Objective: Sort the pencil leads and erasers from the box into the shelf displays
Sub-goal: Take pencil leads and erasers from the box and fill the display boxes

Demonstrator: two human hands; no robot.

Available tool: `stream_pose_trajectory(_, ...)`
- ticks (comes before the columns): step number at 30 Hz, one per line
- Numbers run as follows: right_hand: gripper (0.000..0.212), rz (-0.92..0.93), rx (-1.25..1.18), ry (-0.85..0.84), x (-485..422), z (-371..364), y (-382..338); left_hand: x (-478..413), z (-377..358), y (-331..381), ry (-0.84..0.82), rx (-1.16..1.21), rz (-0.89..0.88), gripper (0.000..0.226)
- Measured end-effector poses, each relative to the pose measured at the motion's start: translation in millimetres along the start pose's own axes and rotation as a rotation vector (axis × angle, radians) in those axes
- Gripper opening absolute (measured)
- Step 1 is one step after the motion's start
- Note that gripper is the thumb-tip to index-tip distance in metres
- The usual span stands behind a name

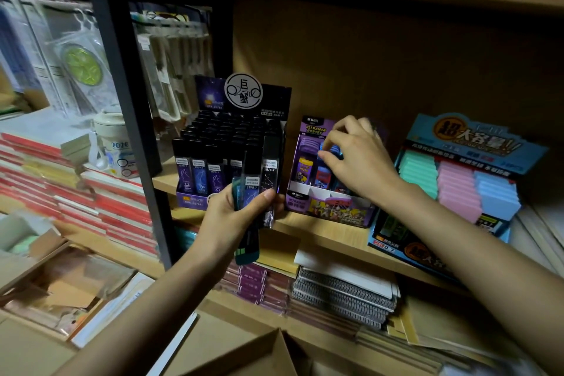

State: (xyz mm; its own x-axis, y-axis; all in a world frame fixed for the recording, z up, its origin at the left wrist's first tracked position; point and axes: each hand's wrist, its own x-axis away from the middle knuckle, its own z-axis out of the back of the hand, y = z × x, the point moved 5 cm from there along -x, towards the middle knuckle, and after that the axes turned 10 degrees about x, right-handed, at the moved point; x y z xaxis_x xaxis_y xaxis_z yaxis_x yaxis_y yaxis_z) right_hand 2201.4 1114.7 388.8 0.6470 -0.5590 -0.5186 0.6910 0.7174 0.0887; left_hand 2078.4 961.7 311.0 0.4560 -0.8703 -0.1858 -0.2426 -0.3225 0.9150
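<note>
slim dark lead cases [252, 166], marked 2B/0.7, in L hand [235, 218]

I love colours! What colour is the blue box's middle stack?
The middle stack is pink, seen in head view.

I'm looking at a purple, cartoon-printed display box [329, 212]; left of it black lead tubes [200, 174] are showing pale constellation lines on purple, right of it cases [457, 189] are running mint, pink, pale blue.
</note>
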Motion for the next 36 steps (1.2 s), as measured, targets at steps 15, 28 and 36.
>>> stream_pose_trajectory(15, 0.007, -0.232, -1.073, -0.191, 8, 9, -42, -2, 11, -7, -0.067, -0.163, -0.006, 0.022)
stream_pose_trajectory(28, 0.009, -0.072, -0.818, 0.1, -19, 16, -87, -19, 152, 39, 0.329, -0.208, -0.127, 0.024)
stream_pose_trajectory(36, 0.015, 0.062, -0.648, 0.151, -15, -3, -110, -17, 180, 17, 0.311, -0.001, 0.075, 0.026)
